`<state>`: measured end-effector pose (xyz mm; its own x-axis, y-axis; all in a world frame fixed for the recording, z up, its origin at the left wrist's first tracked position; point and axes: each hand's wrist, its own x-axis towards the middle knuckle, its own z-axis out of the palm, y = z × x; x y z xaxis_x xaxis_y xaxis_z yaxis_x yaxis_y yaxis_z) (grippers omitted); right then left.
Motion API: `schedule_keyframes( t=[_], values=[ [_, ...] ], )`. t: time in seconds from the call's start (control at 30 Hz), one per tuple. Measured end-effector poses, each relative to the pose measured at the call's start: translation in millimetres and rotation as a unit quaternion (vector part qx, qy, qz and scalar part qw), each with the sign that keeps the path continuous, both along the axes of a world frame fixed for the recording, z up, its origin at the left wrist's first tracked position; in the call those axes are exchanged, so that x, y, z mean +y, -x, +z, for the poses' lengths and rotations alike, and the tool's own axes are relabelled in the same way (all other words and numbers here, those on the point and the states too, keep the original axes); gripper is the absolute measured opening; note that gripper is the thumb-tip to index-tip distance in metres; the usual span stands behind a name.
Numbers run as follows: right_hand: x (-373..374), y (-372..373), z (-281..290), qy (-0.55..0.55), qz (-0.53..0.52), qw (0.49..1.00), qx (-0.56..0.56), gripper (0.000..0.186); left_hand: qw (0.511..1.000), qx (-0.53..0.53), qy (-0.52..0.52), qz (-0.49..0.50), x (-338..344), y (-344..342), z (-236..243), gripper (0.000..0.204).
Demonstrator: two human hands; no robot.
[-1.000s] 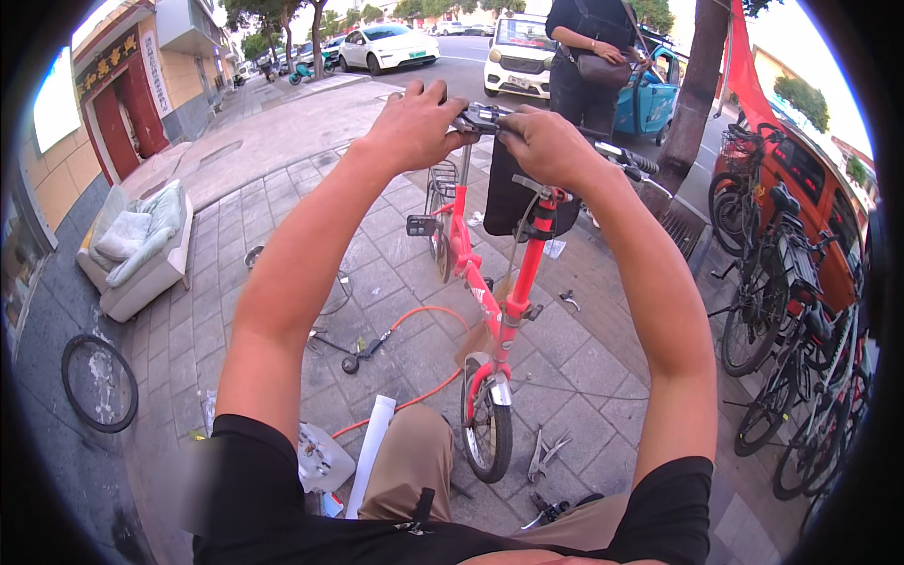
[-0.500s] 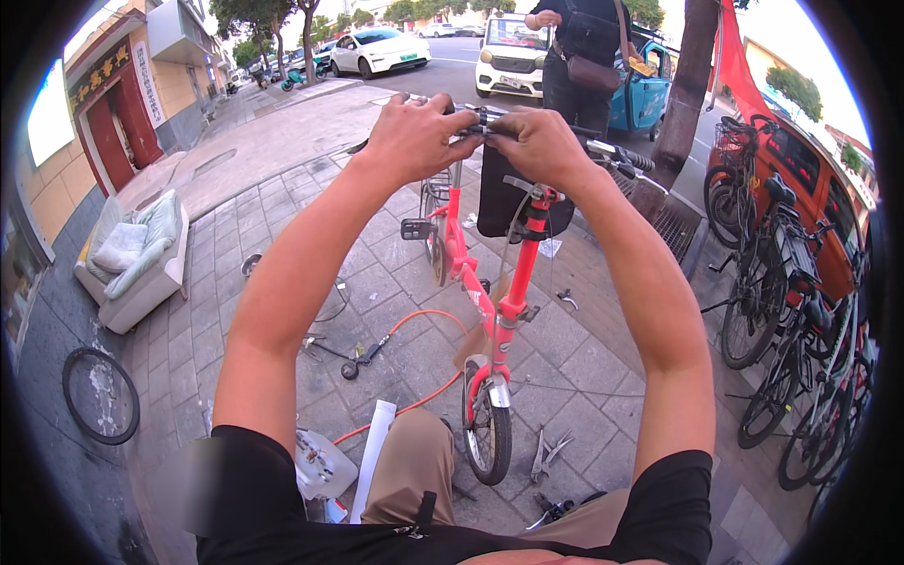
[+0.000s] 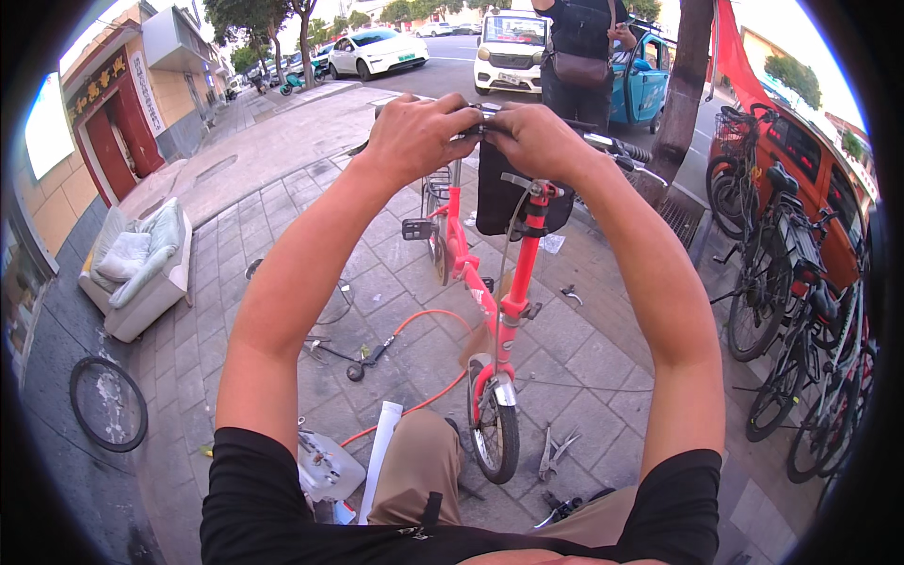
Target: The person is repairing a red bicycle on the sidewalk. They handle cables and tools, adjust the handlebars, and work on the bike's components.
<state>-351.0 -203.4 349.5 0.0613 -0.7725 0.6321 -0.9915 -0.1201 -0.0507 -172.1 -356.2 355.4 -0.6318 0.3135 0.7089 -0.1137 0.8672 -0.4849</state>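
1. My left hand (image 3: 414, 137) is clenched over the left side of the dark metal handlebar (image 3: 617, 146) of the small red steel-framed folding bicycle (image 3: 494, 292).
2. My right hand (image 3: 537, 139) grips the bar's middle, fingers curled tight around it, just beside my left.
3. The bicycle stands upright on the grey paving bricks (image 3: 603, 358) right before my knees, its long axis running away from me, front wheel (image 3: 494, 428) nearest.
4. A black fabric bag (image 3: 499, 198) hangs under the bar.
5. A thin orange hose (image 3: 424, 325) curves along the ground; metal pliers (image 3: 551, 452) lie beside the tyre.
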Motion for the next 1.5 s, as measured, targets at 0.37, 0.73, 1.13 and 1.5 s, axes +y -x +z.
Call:
schedule_keyframes(
  t=[0.37,0.73,1.13,1.5],
  values=[
    [7.8,-3.8,-2.8,0.042,-0.005,0.999,0.019,0.02,0.999,-0.028,-0.004,0.014,4.3,-0.9,2.3,0.026],
    [6.2,-14.9,-15.5,0.012,-0.019,0.983,-0.18,0.027,0.997,-0.025,-0.073,-0.023,-9.9,-5.5,-1.4,0.03],
    [24.0,-34.5,-3.0,0.028,-0.014,0.975,-0.22,0.029,0.994,0.026,0.027,-0.098,-46.4,2.2,-9.7,0.035],
    [33.7,-79.0,-12.6,0.075,-0.036,0.965,-0.25,0.027,0.991,0.043,0.004,-0.126,-39.3,-11.4,-7.9,0.029]
  ],
)
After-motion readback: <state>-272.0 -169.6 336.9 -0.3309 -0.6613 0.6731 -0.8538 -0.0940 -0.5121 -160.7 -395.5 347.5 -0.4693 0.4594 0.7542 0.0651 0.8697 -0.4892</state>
